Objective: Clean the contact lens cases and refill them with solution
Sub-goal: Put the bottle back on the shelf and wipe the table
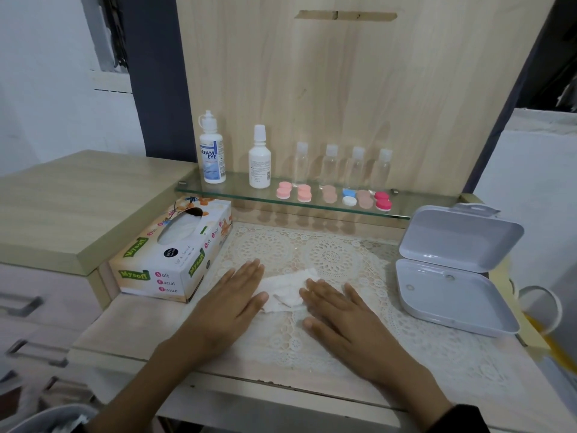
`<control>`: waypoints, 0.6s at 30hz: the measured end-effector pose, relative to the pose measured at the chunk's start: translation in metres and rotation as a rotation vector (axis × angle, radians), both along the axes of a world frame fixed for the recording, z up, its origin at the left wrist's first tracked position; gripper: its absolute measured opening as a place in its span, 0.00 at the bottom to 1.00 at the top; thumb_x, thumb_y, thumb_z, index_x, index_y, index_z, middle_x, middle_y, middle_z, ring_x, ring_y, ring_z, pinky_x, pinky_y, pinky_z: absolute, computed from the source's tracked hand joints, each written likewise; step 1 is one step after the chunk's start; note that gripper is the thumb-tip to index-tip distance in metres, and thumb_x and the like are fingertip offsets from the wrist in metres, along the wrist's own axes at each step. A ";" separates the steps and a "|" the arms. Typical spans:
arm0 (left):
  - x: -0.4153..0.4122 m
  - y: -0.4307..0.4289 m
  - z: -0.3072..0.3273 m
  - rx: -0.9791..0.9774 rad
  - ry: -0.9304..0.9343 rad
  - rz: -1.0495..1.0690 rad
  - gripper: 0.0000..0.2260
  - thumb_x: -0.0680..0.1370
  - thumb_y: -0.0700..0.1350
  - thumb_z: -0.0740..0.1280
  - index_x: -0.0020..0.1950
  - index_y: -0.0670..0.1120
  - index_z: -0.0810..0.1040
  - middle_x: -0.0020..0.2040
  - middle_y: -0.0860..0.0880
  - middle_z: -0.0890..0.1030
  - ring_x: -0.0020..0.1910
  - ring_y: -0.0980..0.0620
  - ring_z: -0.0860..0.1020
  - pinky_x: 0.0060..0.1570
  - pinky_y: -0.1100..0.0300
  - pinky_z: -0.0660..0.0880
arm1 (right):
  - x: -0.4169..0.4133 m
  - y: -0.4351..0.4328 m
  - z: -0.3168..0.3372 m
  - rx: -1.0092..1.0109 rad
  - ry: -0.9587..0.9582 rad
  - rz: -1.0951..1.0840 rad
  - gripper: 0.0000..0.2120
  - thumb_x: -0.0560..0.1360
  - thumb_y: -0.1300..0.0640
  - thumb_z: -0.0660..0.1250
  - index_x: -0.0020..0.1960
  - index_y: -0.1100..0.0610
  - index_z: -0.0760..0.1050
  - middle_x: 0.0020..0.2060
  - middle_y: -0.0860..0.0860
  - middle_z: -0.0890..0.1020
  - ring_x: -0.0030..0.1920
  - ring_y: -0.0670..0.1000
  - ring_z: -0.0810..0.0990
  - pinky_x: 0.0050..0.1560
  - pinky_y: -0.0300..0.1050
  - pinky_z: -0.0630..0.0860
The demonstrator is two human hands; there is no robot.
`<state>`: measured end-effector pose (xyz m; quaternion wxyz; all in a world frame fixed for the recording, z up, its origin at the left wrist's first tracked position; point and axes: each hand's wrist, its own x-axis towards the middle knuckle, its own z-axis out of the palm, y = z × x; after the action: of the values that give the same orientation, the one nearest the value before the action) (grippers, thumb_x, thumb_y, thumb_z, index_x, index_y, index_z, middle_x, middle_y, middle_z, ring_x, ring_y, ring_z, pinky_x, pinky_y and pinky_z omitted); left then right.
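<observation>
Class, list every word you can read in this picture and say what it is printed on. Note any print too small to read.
"Mysoft": green banners on the tissue box.
"Soft Facial Tissue": the same box's front.
"REAM EYE": blue-labelled bottle, first letter hidden round its curve.
Too small or blurred: print on the white bottle; the box's black round sticker.

Lace-covered table (pixel 452 364), tissue box (pixel 171 260), crumpled tissue (pixel 287 285), open grey case (pixel 443 292)

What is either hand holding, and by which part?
Nothing is gripped. The left hand and right hand lie flat, fingers straight, on the white lace mat, each touching an edge of the crumpled white tissue between them.
</observation>
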<state>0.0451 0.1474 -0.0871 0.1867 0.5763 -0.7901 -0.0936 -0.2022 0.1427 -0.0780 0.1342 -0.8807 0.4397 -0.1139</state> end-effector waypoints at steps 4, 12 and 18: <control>0.011 0.013 -0.003 0.024 -0.033 0.012 0.40 0.65 0.74 0.27 0.74 0.57 0.39 0.73 0.64 0.37 0.65 0.76 0.31 0.63 0.76 0.29 | 0.008 -0.003 0.006 0.020 -0.078 -0.019 0.30 0.77 0.35 0.44 0.78 0.40 0.47 0.76 0.35 0.43 0.73 0.32 0.36 0.76 0.42 0.36; 0.010 0.017 -0.016 -0.149 0.009 0.034 0.35 0.75 0.68 0.40 0.77 0.52 0.53 0.76 0.58 0.53 0.72 0.70 0.43 0.71 0.71 0.38 | 0.060 -0.011 0.008 0.032 -0.043 0.057 0.24 0.82 0.40 0.47 0.77 0.39 0.55 0.78 0.43 0.48 0.78 0.44 0.42 0.77 0.47 0.40; 0.014 0.019 -0.021 -0.318 0.114 0.112 0.28 0.76 0.62 0.57 0.71 0.47 0.69 0.69 0.53 0.72 0.69 0.61 0.64 0.69 0.70 0.55 | 0.047 -0.018 0.000 -0.045 0.037 -0.001 0.21 0.83 0.43 0.49 0.75 0.38 0.58 0.78 0.43 0.53 0.78 0.45 0.46 0.77 0.46 0.42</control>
<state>0.0590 0.1665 -0.1076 0.3248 0.5763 -0.7498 0.0104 -0.1549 0.1250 -0.0777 0.1062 -0.8853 0.4397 -0.1077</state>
